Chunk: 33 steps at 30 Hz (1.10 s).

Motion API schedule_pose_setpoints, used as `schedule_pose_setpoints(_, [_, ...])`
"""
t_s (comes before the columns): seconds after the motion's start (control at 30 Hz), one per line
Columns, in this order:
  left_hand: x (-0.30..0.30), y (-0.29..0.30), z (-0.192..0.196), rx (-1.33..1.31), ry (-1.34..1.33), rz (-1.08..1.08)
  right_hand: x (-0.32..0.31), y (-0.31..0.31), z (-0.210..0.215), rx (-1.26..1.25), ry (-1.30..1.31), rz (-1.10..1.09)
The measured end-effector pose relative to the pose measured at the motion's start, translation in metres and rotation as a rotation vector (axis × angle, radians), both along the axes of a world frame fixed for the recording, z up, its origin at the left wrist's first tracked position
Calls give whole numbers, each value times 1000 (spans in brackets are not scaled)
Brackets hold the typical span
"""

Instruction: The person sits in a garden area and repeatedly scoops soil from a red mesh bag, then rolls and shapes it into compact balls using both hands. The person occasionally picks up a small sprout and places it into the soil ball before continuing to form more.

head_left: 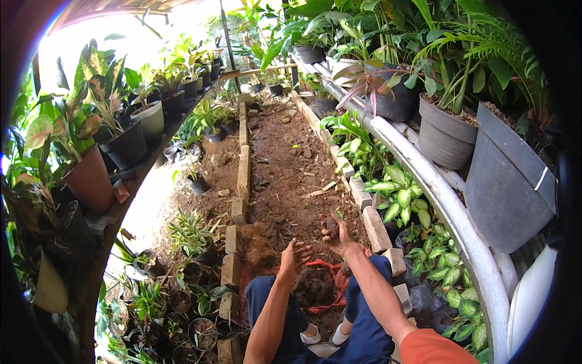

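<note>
My left hand point(295, 256) is held over the dirt path with its fingers apart and nothing in it. To its right, my right hand point(343, 238) curls round a dark clump of soil point(331, 227). A small green leaf tip point(339, 214) shows at those fingers; I cannot tell whether it grows from the clump. Below both hands, between my knees, lies an open red plastic bag point(337, 274) with dark soil point(314, 290) in it. A tuft of brown fibre point(258, 244) rests on the path to the left of my left hand.
Brick edging runs along the path, left point(243, 173) and right point(376, 229). Small potted plants point(202, 332) crowd the ground at lower left. Raised shelves carry larger pots, among them a grey pot point(445, 130); a white pipe rail point(448, 209) curves along the right.
</note>
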<state>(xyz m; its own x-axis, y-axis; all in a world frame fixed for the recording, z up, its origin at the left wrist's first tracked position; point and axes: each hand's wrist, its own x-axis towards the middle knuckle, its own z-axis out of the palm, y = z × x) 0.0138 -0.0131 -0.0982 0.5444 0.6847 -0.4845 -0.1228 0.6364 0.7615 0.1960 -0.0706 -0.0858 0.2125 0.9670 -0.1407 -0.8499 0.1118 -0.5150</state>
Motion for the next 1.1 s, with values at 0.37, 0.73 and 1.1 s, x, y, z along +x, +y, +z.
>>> schedule_pose_setpoints(0.37, [1, 0, -1, 11, 22, -15, -5, 4, 2, -156, -56, -96])
schedule_pose_setpoints(0.73, [1, 1, -1, -1, -3, -32, 1, 6, -10, -167, -37, -144])
schedule_pose_setpoints(1.1, [2, -1, 2, -21, 19, 2, -8, 6, -8, -65, 271, -45])
